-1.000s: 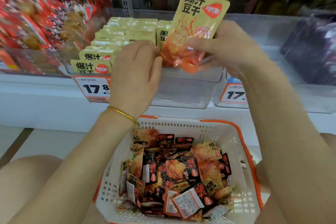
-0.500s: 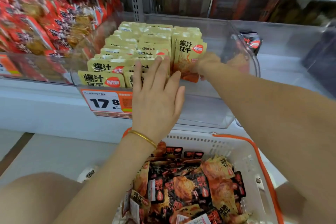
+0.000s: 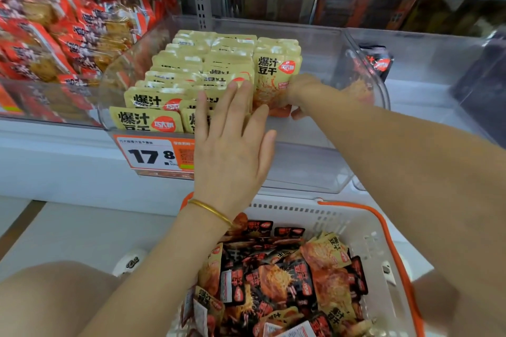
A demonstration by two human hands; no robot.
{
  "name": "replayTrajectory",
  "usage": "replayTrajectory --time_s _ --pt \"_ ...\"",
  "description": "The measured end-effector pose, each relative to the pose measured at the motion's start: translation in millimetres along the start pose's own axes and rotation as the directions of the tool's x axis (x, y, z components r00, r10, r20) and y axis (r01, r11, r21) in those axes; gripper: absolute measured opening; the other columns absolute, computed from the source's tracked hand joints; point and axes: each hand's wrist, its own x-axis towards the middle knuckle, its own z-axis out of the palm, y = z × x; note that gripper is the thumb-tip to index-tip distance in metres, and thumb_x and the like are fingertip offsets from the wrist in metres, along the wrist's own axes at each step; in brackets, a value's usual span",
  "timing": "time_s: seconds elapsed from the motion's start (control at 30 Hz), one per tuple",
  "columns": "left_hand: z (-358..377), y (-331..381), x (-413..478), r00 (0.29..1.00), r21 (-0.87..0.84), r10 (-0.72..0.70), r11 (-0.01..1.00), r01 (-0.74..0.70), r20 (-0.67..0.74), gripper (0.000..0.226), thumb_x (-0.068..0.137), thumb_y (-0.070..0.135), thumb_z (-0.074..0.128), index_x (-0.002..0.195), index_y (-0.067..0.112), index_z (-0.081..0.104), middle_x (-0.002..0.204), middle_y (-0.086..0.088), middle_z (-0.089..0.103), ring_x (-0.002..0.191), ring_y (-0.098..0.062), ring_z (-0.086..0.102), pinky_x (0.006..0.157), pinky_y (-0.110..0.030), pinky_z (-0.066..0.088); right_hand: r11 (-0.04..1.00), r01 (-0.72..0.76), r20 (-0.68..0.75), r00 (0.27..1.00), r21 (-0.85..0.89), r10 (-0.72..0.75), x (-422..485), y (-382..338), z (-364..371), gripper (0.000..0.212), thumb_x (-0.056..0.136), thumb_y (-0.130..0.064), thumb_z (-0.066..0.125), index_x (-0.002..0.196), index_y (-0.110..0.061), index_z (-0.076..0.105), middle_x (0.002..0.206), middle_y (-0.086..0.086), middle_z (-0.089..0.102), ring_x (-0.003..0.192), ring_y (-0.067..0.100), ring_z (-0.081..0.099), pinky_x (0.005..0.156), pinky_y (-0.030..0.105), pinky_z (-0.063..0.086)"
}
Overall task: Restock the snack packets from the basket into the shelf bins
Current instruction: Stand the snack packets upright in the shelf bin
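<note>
A clear shelf bin (image 3: 315,161) holds rows of upright yellow snack packets (image 3: 175,79). My right hand (image 3: 304,96) reaches into the bin's right part and grips a yellow packet (image 3: 273,76) standing at the front of the right row. My left hand (image 3: 232,145) lies flat with straight fingers against the front packets of the middle row. Below, a white basket with orange trim (image 3: 372,230) holds several loose yellow and black snack packets (image 3: 276,279).
A bin of red packets (image 3: 54,44) stands to the left. To the right is another clear bin (image 3: 427,82) with a black packet (image 3: 379,63). A price tag reading 17.8 (image 3: 153,154) hangs on the bin front. My knees flank the basket.
My right hand brought the raised yellow packet down into the bin's right row. My left hand opened flat against the front packets. The view shifted closer to the bin.
</note>
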Motion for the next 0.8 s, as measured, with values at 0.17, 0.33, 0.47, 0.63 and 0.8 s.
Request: replayTrajectory --time_s 0.17,0.33,0.47,0.63,0.8 --pt "-14 15 -11 0.976 -0.104 0.115 0.985 -0.136 -0.183 0.034 0.096 0.02 0.04 0.111 0.003 0.066 0.133 -0.018 0.053 0.125 -0.034 0.043 0.11 -0.052 0.025 0.967 0.18 -0.399 0.885 -0.181 -0.239 -71 -1 -23 0.018 0.087 -0.011 0.062 0.082 -0.01 0.045 0.09 0.007 0.054 0.082 0.017 0.057 0.046 0.012 0.039" --pt "-18 43 -51 0.952 -0.233 0.299 0.923 -0.306 -0.065 0.027 0.091 0.015 0.045 0.101 0.005 0.069 0.114 -0.012 0.064 0.101 -0.03 0.05 0.081 -0.042 0.037 0.861 0.446 -0.199 0.892 0.243 -0.406 -199 68 -12 0.028 0.084 0.005 0.06 0.074 -0.019 0.051 0.067 0.005 0.057 0.066 0.025 0.068 0.062 0.035 0.057" --pt "19 57 -88 0.853 -0.307 0.475 0.863 -0.402 0.218 0.02 0.086 0.014 0.05 0.095 0.007 0.066 0.105 -0.01 0.064 0.095 -0.031 0.054 0.075 -0.041 0.042 0.985 0.172 0.174 0.971 -0.033 -0.163 -186 158 26 0.007 0.082 -0.002 0.063 0.079 -0.008 0.064 0.068 0.001 0.062 0.061 0.014 0.064 0.061 0.021 0.053" --pt "52 61 -114 0.743 -0.308 0.474 0.879 -0.365 0.473 0.027 0.085 0.019 0.043 0.095 0.011 0.066 0.104 -0.006 0.063 0.095 -0.027 0.058 0.077 -0.039 0.049 0.895 -0.051 0.277 0.942 -0.443 0.191 -130 254 90 0.028 0.09 -0.005 0.053 0.116 0.001 0.06 0.115 0.017 0.062 0.096 0.027 0.059 0.077 0.031 0.047" --pt "66 56 -122 0.692 -0.347 0.441 0.894 -0.283 0.571 0.03 0.086 0.018 0.04 0.098 0.01 0.066 0.105 -0.008 0.062 0.094 -0.029 0.057 0.076 -0.043 0.052 0.81 -0.079 0.292 0.909 -0.581 0.298 -121 326 134 0.045 0.089 -0.006 0.049 0.133 -0.007 0.038 0.125 0.018 0.053 0.108 0.035 0.054 0.078 0.039 0.047"
